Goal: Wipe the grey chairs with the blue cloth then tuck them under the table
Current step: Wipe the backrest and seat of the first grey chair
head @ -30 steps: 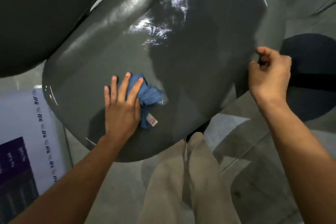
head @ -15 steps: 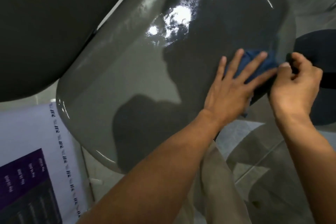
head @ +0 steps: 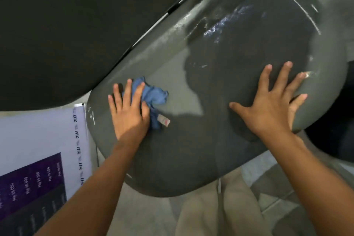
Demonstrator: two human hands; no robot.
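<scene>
The grey chair [head: 220,86] fills most of the head view, its glossy seat surface tilted from lower left to upper right, with wet-looking sheen near its upper right end. The left hand [head: 128,113] lies flat near the seat's left edge, fingers straight and pressing the crumpled blue cloth [head: 153,96] against the surface; part of the cloth bulges out to the right of the fingers, and a small white tag [head: 163,120] shows at its lower end. The right hand [head: 272,101] is spread wide and flat near the seat's right edge, holding nothing, its little finger side reaching close to the rounded rim. Between the two hands runs a broad stretch of bare seat. Along the seat's upper left edge a dark table [head: 76,25] sits very close, only a thin pale gap dividing them. Just left of the seat's left edge stands a white and purple printed board [head: 38,159]. Below the seat's near rim are the person's beige trousers [head: 220,207] and tiled floor [head: 277,188], and beyond the right rim lies a dark round shape [head: 333,140] that I cannot identify.
</scene>
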